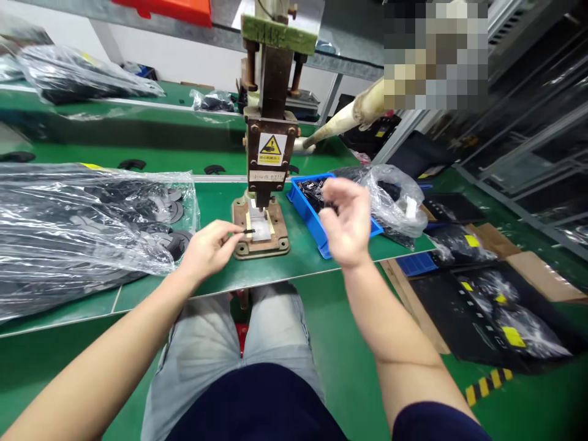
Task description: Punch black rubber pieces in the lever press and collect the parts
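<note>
Metal, brown and rust-worn, is making up the one small press (271,147) standing at the centre of the frame, its square column wearing a single white label (271,149) with a yellow warning triangle. Its flat base (239,242) is sitting on the smooth green worktop (215,205) and is carrying a pale rectangular plate (261,228) under the ram. The left hand (209,248), just left of the base, is pinching a small black strip (248,231) between thumb and fingertips and is holding it level at the plate's near edge. The right hand (349,220), right of centre, is hovering with its fingers loosely curled over one blue plastic tray (305,217); whether it is gripping anything I cannot tell. The tray is holding a heap of small dark parts. Two clear, crinkled plastic bags are lying beside the work: a large bag (78,226) at the left, filled with flat black round pieces, and a smaller bag (397,193) just beyond the tray. A tape-wrapped lever (340,122) is slanting out to the upper right of the press.
</note>
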Demonstrator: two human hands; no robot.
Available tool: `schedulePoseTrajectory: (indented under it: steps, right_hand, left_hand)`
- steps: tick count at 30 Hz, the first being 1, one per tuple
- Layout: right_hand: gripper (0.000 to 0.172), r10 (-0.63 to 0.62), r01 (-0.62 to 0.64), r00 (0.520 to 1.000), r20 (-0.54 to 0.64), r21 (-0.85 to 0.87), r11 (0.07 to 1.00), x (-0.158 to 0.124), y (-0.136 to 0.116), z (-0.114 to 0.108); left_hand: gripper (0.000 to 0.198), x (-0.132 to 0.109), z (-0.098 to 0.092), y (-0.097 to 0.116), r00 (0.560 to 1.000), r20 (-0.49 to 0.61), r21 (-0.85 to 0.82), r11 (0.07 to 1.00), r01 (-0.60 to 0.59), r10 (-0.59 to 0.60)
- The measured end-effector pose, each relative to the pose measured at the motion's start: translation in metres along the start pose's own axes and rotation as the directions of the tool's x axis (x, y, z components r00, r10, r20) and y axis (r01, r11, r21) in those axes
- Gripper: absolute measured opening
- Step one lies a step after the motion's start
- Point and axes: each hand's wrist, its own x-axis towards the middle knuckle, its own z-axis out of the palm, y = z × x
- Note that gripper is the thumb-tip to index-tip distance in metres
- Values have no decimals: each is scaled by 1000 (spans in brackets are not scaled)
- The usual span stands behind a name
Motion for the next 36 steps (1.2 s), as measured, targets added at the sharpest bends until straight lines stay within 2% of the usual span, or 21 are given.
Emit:
schedulePoseTrajectory:
  steps: [2, 3, 5, 7, 9, 11, 14, 16, 21, 23, 26, 28, 30, 31, 32, 34, 36]
  right_hand:
    - [61, -147, 151, 983, -114, 24, 988, 54, -5, -14]
    - [63, -203, 212, 971, -125, 59, 976, 78, -10, -18]
    - [61, -259, 264, 964, -55, 151, 952, 115, -21, -20]
    - [63, -277, 272, 961, 6, 165, 948, 136, -31, -15]
    - [76, -259, 257, 966, 12, 95, 962, 142, -36, -7]
    - [76, -232, 233, 972, -34, 22, 972, 136, -39, 1]
    - [45, -219, 224, 964, -152, 18, 974, 109, -40, 7]
    - [34, -214, 224, 960, -179, 37, 974, 81, -40, 9]
    - [27, -208, 212, 968, -140, 16, 977, 8, -24, 14]
    - [23, -207, 209, 964, -168, -11, 978, -8, -15, 18]
    - [21, -205, 206, 954, -218, -19, 978, -16, -7, 24]
    - [21, -205, 212, 948, -244, 2, 977, -15, -5, 28]
    - [21, -199, 212, 942, -269, 22, 977, -13, -5, 30]
    - [21, -195, 211, 940, -280, 27, 977, -13, -5, 30]
    - [21, -196, 212, 939, -284, 26, 977, -13, -5, 31]
    - [21, -197, 211, 938, -284, 19, 977, -14, -4, 32]
    - [21, -197, 211, 937, -289, 18, 977, -14, -3, 33]
  left_hand:
    - [29, 25, 5, -13, 999, 28, 87, 996, 23, -26]
    - [30, 36, 9, -18, 998, 54, 123, 992, 23, -30]
    - [30, 52, 15, -22, 992, 121, 195, 981, 7, -31]
    - [32, 61, 20, -23, 981, 190, 264, 964, -22, -30]
    - [34, 65, 24, -21, 970, 244, 314, 947, -62, -18]
    - [35, 69, 26, -17, 960, 281, 335, 936, -104, 6]
    - [36, 73, 25, -14, 943, 330, 332, 930, -158, 43]
    - [36, 74, 24, -14, 936, 346, 322, 929, -181, 62]
    - [36, 73, 26, -17, 938, 330, 315, 924, -215, 106]
    - [35, 73, 25, -17, 935, 335, 312, 923, -225, 115]
    - [36, 78, 15, -22, 929, 360, 343, 914, -219, 87]
    - [37, 85, -1, -36, 945, 328, 432, 889, -152, 1]
    - [39, 93, -24, -61, 963, 237, 560, 828, -24, -132]
    - [40, 98, -37, -76, 958, 196, 623, 781, 43, -209]
    - [42, 102, -49, -92, 943, 164, 678, 728, 105, -289]
    - [52, 109, -71, -123, 886, 138, 763, 618, 190, -442]
    - [62, 114, -87, -146, 834, 171, 800, 568, 192, -524]
